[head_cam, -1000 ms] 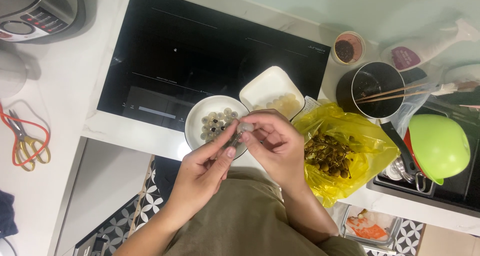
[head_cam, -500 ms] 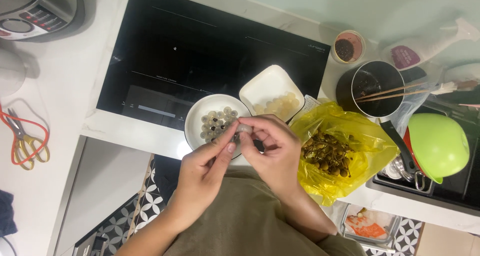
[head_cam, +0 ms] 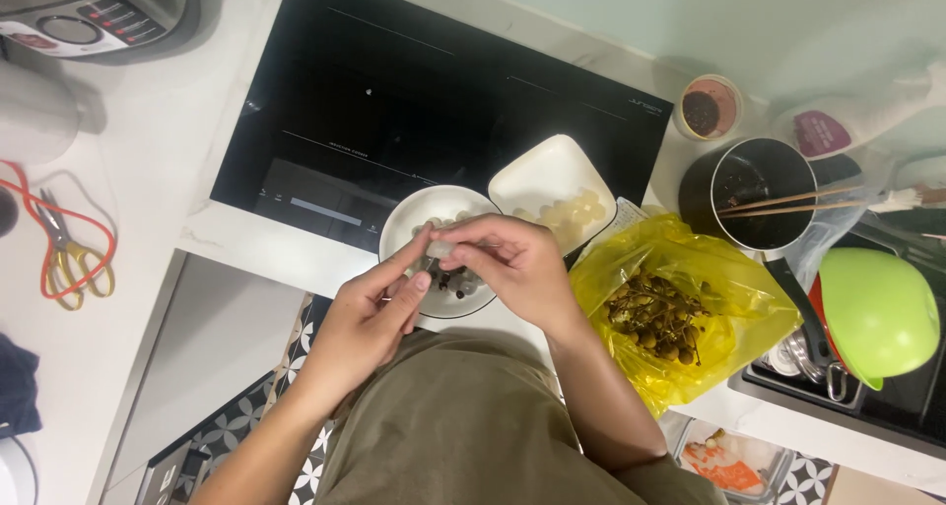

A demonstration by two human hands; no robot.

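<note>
Both hands pinch one small pale fruit (head_cam: 440, 250) right over the round white bowl (head_cam: 406, 231), left hand (head_cam: 367, 320) steadying, right hand (head_cam: 512, 269) working it (so bits drop in, I'd guess).

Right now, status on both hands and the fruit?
Left hand and right hand pinching one pale peeled fruit between fingertips. Over round white bowl. Nothing blocking.
</note>
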